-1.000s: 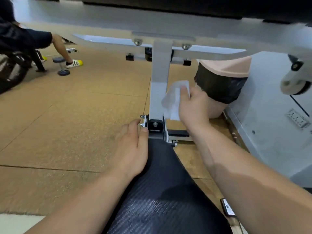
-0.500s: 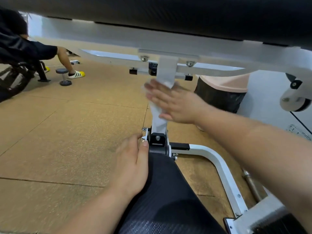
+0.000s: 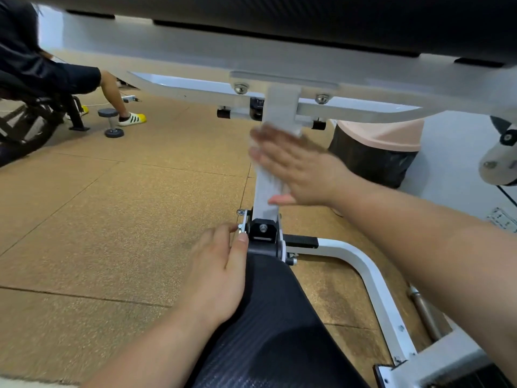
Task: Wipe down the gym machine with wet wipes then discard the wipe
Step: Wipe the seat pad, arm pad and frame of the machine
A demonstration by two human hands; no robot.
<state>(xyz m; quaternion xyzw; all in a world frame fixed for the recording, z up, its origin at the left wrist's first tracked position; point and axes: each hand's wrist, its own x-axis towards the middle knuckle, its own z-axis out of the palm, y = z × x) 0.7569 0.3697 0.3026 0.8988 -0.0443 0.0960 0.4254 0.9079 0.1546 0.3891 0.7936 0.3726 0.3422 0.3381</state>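
Note:
I look from under a gym machine with a white steel frame. Its white upright post [image 3: 282, 107] rises from a black bracket [image 3: 263, 229] to a cross beam [image 3: 363, 109]. My right hand [image 3: 296, 166] lies flat against the post, fingers spread and blurred, pressing a white wet wipe [image 3: 268, 179] onto it; only the wipe's edges show. My left hand [image 3: 215, 273] rests palm down on the edge of the black padded seat [image 3: 268, 331], fingertips by the bracket bolt.
A bin with a black bag and pink rim [image 3: 375, 152] stands behind the post on the right. A white curved base tube [image 3: 372, 281] runs right along the cork floor. A seated person [image 3: 42, 77] and a small dumbbell [image 3: 110, 121] are far left. A wall socket [image 3: 502, 219] is at the right.
My right hand went from gripping the wipe at the post's right side to pressing it flat across the post, then slid slightly down. The left hand stayed put.

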